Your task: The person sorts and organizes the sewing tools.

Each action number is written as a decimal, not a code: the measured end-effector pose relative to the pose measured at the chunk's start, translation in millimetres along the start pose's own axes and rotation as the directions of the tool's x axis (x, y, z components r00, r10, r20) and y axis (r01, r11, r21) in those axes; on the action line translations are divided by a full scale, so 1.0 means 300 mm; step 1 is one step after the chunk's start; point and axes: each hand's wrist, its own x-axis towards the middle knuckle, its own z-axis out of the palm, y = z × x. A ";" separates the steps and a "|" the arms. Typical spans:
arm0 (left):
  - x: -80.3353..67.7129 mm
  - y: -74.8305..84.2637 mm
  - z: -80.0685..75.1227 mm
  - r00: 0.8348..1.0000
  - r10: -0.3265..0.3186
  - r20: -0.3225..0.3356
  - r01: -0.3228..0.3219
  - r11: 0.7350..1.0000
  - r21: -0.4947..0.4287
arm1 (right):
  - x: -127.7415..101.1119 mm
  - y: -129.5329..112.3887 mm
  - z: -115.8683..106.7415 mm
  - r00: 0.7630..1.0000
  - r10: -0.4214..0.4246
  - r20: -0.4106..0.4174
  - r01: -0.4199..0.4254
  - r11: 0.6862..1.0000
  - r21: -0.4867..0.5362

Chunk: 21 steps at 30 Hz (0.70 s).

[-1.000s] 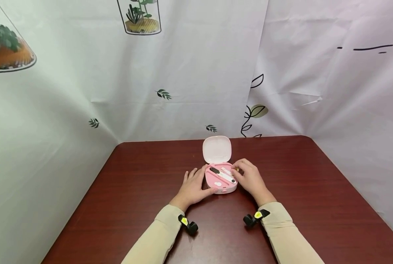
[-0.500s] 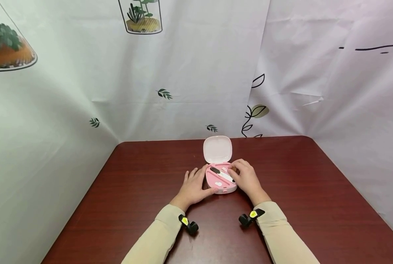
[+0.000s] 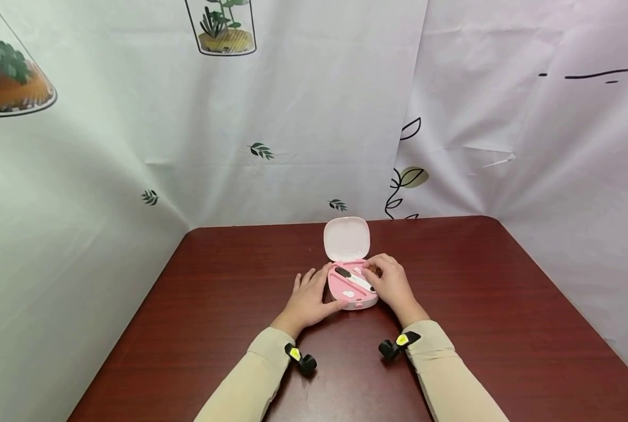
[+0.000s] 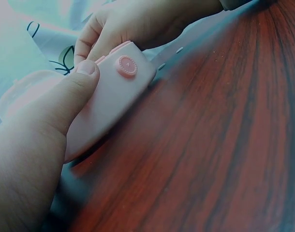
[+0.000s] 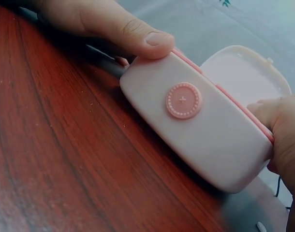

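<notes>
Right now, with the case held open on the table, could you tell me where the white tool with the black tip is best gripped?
Probably pinch the white tool at mid-shaft from above: it lies flat and diagonal in the pink case, and the raised lid blocks the far side. The left hand steadies the case; the right hand is nearest.

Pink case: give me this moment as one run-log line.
pink hinged plastic case: lid open, on red-brown wooden table | left hand: steadies left side | right hand: fingers at right edge

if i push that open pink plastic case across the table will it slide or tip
The pink hard-plastic case looks smooth and flat-bottomed, so it would probably slide on the polished wooden table. Its raised lid might make it tip backward. It probably weighs little.
</notes>
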 end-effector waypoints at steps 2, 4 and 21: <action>0.000 -0.002 0.001 1.000 -0.001 0.001 0.001 1.000 0.004 | -0.001 0.003 0.001 1.000 0.010 -0.006 -0.010 1.000 0.024; 0.000 -0.003 0.003 1.000 0.001 -0.004 -0.001 1.000 0.002 | -0.003 0.006 0.001 1.000 0.024 -0.012 -0.023 0.999 0.045; -0.002 0.000 0.001 1.000 0.001 0.004 -0.001 1.000 0.012 | -0.036 0.072 -0.051 0.995 -0.039 -0.095 0.039 0.999 -0.007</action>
